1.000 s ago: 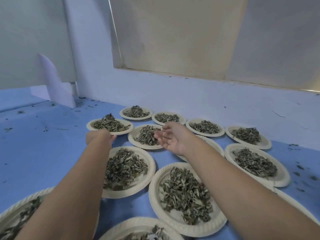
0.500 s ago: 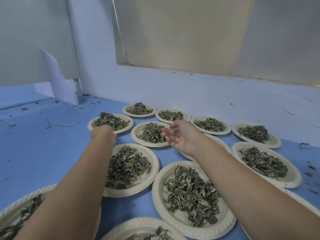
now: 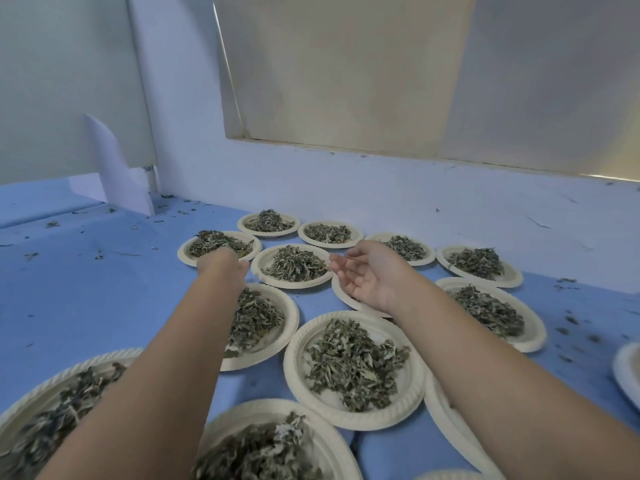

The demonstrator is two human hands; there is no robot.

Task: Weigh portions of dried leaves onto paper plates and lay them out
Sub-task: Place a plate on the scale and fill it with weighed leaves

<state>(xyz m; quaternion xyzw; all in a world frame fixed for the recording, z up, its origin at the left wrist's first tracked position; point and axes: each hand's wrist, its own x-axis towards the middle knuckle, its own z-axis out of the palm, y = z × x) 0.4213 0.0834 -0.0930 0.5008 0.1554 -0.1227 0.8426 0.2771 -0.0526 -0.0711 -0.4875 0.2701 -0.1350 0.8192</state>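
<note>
Since 1 s ago: left hand (image 3: 221, 263) advanced to near rim of back-left plate (image 3: 185, 254); fingers hidden behind knuckles, grip cannot be told. Right hand (image 3: 375, 275) hovers palm-up, relaxed, empty, beside centre plate (image 3: 291, 285). Judgement: shift plate by rim, level, no overlap. Leaves (image 3: 294, 265): dry, crumpled grey-green heaps on plates across blue table (image 3: 86, 289).

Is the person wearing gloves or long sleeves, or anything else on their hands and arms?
No gloves, and no sleeves in view. The left hand and right hand are bare, and the left forearm and right forearm are bare down to the picture's bottom edge. No watch, bracelet or ring shows, though the left hand's fingers are hidden from view.
</note>
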